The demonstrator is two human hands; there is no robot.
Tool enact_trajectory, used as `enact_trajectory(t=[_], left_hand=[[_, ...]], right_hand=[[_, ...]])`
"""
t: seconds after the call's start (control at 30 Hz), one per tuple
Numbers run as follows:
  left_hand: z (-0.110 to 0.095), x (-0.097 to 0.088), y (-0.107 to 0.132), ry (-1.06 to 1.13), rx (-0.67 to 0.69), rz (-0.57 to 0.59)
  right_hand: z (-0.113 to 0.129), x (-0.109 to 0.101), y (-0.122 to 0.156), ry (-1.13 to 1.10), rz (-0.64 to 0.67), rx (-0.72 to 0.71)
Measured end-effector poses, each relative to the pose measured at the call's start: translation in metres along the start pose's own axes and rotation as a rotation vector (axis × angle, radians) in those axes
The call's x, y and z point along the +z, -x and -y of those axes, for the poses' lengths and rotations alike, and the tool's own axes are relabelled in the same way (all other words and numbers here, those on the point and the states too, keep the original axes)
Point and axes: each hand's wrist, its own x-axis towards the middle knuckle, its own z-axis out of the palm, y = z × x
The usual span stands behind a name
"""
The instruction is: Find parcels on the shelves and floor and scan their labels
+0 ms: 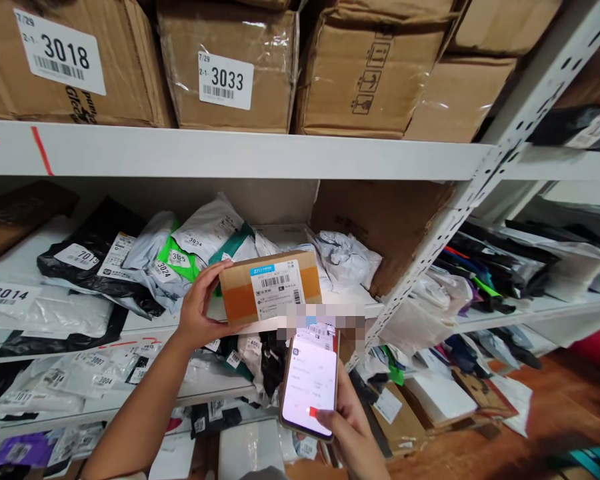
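My left hand grips the left end of a small brown cardboard box with a white barcode label, holding it level in front of the middle shelf. Below it, my right hand holds a smartphone upright, its lit screen facing me and my thumb resting on the lower part of the screen. The phone sits just under the box's label.
White metal shelving carries numbered cartons such as 3018 and 3033 on top. The middle shelf holds several grey, black and green mailer bags. More parcels lie on lower shelves and on the wooden floor at right.
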Motion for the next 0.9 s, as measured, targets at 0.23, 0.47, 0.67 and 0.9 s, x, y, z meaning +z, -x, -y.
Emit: enact_trajectory(t=[0.23, 0.47, 0.67, 0.9], left_hand=[[0.001, -0.002, 0.000, 0.024, 0.018, 0.003], [-0.003, -0.003, -0.001, -0.002, -0.012, -0.003], [0.001, -0.005, 0.004, 0.025, -0.040, -0.024], [-0.015, 0.004, 0.033, 0.036, -0.141, -0.316]], right_hand=[[-0.001, 0.002, 0.000, -0.021, 0.024, -0.002], [0.001, 0.003, -0.001, -0.028, 0.053, -0.009], [0.003, 0.006, 0.000, 0.000, 0.104, -0.027], [0.002, 0.009, 0.001, -0.004, 0.167, -0.048]])
